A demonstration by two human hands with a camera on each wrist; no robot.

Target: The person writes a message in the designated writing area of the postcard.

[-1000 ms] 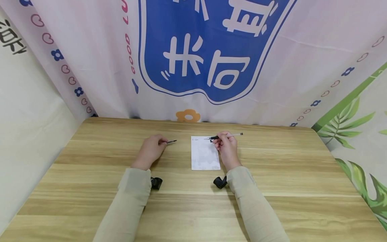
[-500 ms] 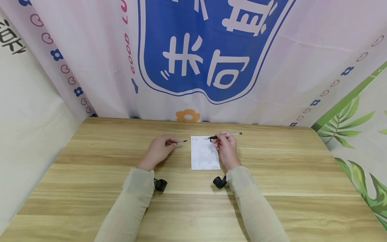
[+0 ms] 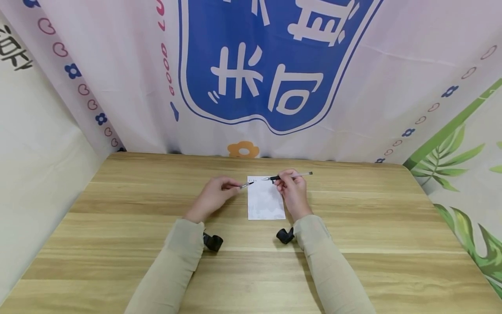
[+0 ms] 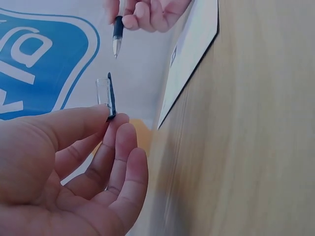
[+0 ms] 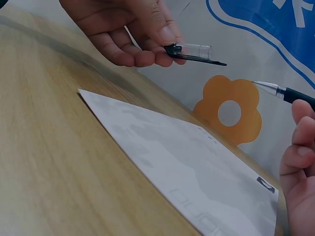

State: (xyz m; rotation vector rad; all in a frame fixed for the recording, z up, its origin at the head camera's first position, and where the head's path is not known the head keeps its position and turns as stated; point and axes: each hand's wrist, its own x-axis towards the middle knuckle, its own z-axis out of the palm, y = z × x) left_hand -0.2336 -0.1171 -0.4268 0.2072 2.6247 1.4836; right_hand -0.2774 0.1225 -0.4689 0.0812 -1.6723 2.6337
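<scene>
Between thumb and forefinger my left hand (image 3: 215, 195) pinches a clear pen cap (image 4: 103, 92) with a black clip, its open end toward the pen. My right hand (image 3: 294, 194) grips a pen (image 3: 297, 175) with a clear barrel and black grip, its bare metal tip (image 5: 266, 87) pointing left at the cap. A gap separates tip and cap in both wrist views. Below them a white notepad (image 3: 266, 203) lies on the table, with small marks along its top edge and a dark printed mark (image 5: 266, 184) at one corner.
The wooden table (image 3: 251, 270) runs back to a printed curtain (image 3: 133, 87) with a blue sign and an orange flower. Black wrist cameras hang by both cuffs, the left camera (image 3: 213, 242) and the right camera (image 3: 285, 236), close above the table.
My left hand has moved right with the cap, from left of the notepad to its upper left edge, nearing the pen tip. My right hand and the pen have barely shifted.
</scene>
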